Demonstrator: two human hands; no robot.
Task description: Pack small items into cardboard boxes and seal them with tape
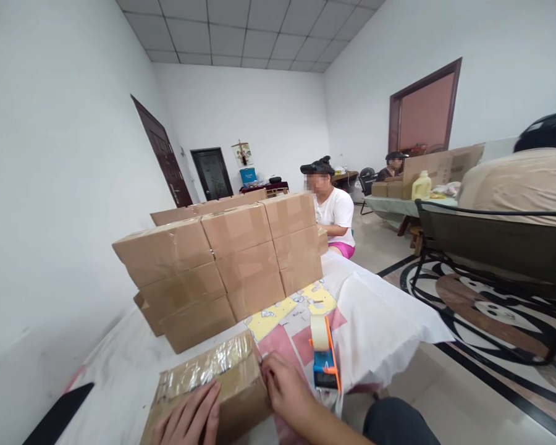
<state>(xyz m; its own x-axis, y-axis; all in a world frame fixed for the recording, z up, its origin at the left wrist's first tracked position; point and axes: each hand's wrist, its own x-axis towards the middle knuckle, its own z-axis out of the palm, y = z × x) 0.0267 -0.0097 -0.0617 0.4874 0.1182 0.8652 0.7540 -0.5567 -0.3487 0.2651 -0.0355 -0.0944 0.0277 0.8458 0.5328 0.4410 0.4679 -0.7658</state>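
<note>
A small cardboard box (227,377), sealed with shiny clear tape, lies on the table right in front of me. My left hand (189,419) rests flat on its near top with fingers stretched out. My right hand (285,386) presses against the box's right end, fingers curled onto the edge. An orange and blue tape dispenser (325,352) with a roll of tape stands just right of my right hand.
Stacked taped cartons (222,266) form a wall behind the box. The table wears a white cloth (380,315) with a patterned sheet. A person in a white shirt (336,213) sits beyond; others sit at a right-hand table. A dark chair (495,247) stands right.
</note>
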